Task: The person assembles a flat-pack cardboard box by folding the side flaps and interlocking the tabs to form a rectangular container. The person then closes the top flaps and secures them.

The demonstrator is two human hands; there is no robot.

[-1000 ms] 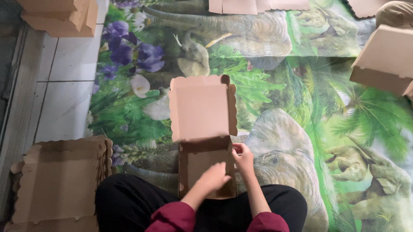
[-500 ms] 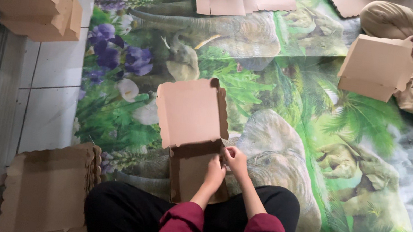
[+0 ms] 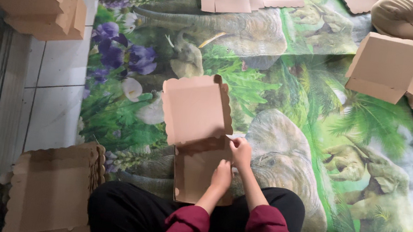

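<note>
The cardboard box (image 3: pixel 199 136) lay on the floor mat (image 3: pixel 301 106) before the knees, long axis running away, right hand (image 3: pixel 241 152) fingers pinched on its right-side flap, left hand (image 3: pixel 221 175) pressing the base flat.

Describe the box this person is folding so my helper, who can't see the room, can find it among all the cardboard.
On the jungle mat, look just ahead of the seated person's knees. The box lies opened there, scalloped lid up, under the left hand and right hand. The other pieces are stacked or out of reach.
</note>
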